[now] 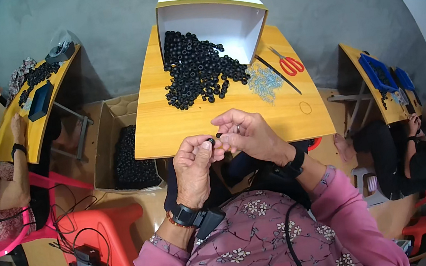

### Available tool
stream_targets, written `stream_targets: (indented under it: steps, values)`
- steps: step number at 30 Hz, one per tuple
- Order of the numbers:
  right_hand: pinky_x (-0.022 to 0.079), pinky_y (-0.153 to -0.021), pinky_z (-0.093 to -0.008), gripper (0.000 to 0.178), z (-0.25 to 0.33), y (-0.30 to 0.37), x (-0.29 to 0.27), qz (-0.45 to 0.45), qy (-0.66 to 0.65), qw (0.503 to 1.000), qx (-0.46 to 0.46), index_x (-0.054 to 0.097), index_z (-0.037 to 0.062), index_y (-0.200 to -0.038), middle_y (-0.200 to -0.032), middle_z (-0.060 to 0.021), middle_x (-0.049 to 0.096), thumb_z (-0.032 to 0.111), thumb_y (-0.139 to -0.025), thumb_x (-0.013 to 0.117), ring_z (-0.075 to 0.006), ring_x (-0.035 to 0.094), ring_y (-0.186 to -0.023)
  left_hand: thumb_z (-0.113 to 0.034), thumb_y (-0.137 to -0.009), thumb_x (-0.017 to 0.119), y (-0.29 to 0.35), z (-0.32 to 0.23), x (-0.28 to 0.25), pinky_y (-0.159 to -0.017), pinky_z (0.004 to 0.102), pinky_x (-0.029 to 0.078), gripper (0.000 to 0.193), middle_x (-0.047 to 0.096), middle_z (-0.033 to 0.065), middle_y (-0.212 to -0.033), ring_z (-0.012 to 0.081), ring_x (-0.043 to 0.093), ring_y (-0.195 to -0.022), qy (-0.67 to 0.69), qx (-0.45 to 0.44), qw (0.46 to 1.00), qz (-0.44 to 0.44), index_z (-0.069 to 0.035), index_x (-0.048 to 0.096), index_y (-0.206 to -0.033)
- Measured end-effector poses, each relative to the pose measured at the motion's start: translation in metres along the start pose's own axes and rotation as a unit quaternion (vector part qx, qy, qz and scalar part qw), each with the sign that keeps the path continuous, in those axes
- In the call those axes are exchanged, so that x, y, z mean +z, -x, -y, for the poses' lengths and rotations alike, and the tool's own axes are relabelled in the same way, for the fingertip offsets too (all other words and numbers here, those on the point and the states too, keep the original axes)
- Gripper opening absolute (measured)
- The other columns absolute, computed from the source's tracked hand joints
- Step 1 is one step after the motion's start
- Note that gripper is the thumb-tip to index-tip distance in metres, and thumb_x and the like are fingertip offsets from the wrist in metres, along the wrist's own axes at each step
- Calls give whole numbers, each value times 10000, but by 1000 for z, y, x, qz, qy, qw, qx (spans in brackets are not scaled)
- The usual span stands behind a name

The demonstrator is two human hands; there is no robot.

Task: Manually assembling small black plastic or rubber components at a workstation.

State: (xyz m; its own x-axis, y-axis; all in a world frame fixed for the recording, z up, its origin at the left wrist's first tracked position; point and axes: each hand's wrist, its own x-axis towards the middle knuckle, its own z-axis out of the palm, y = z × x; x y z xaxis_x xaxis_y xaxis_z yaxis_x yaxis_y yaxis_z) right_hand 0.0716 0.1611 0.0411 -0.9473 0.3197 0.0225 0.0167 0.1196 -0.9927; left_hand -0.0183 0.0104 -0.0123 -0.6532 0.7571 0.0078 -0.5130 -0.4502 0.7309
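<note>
My left hand [193, 164] pinches a small black round part [211, 142] between thumb and fingertips, just off the table's near edge. Close beside it, my right hand [252, 135] has thumb and forefinger closed on another tiny dark piece [218, 135], too small to make out. The two hands nearly touch at the fingertips. Beyond them on the yellow table [162, 133] lies a heap of black ring-shaped parts [203, 75], spilling from a white box [233, 34] tipped on its side. A scatter of small clear bluish pieces [265, 83] lies to the right of the heap.
Red-handled scissors [291, 65], a thin black rod [279, 75] and a rubber band [306, 108] lie on the table's right. A carton [106, 151] of black parts stands left on the floor, near a red chair [100, 264]. People sit at tables on both sides.
</note>
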Motion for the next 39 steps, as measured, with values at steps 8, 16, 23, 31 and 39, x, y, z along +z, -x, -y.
stream_targets:
  steps: [8,16,23,31,39]
  values:
    - [510,-612,-211,170,7,9,-12,20,-6,1000,3,661,-6,-1097,-841,-19,669,44,-935,644,-58,621,-718,-129,-991,609,2,-4,2,-778,287,561,134,680,104,-976,154,661,-805,9,9,1000,16,-25,596,-1076]
    - [527,-630,-213,159,-2,13,-15,8,-173,984,32,654,4,-1079,-895,-73,690,23,-922,667,-112,660,-757,-163,-983,639,2,-3,0,-701,243,541,190,681,75,-927,102,622,-724,23,-10,999,33,-12,610,-1094]
    - [532,-635,-219,174,-2,12,-9,23,-208,977,24,653,-5,-1091,-888,-80,692,23,-920,672,-122,664,-758,-148,-978,638,3,-4,1,-698,275,542,185,667,96,-925,146,625,-740,17,-20,999,47,4,610,-1081]
    - [526,-616,-221,140,6,15,-9,9,-144,990,2,680,-13,-1042,-898,-78,690,5,-903,684,-128,667,-769,-84,-967,639,4,-5,3,-718,259,563,181,698,116,-980,134,661,-763,35,-10,996,85,25,623,-1110]
    - [510,-589,-193,152,8,15,-9,12,-107,994,-35,687,-17,-1049,-845,-43,694,53,-914,693,-74,645,-730,-76,-969,632,5,-5,3,-699,279,577,182,701,148,-985,152,669,-754,51,-19,994,95,42,632,-1108]
